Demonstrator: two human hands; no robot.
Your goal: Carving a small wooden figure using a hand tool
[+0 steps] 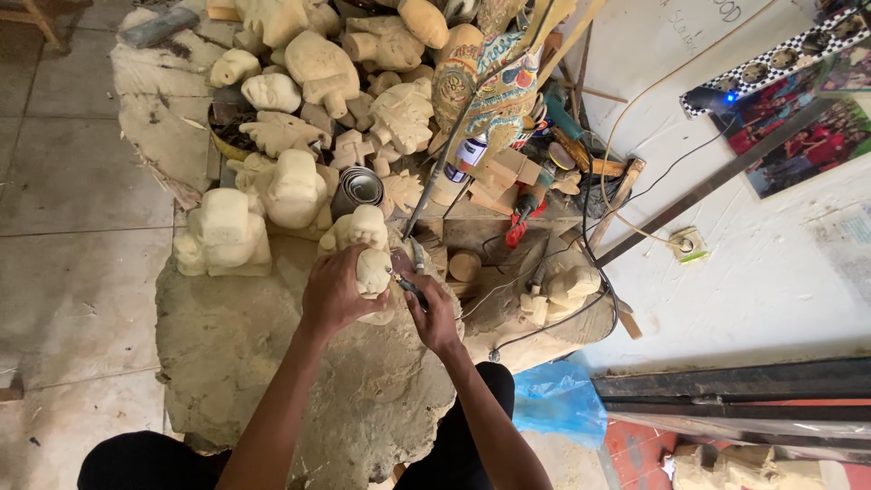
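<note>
While the person sits at a big, rough, dusty grey stone slab (272,363), a pale blocky wooden carving (223,234) stands at its left edge; just right of it, the left hand (334,292) wraps its fingers tight around a small pale wooden figure (372,270) resting on the slab; the right hand (434,313) sits close beside it, fingers closed on a thin dark carving tool (408,286) whose tip touches the figure; behind them lies a heap of pale carved wooden pieces (308,100); farther right, a crumpled blue plastic bag (558,399) lies on the floor.
</note>
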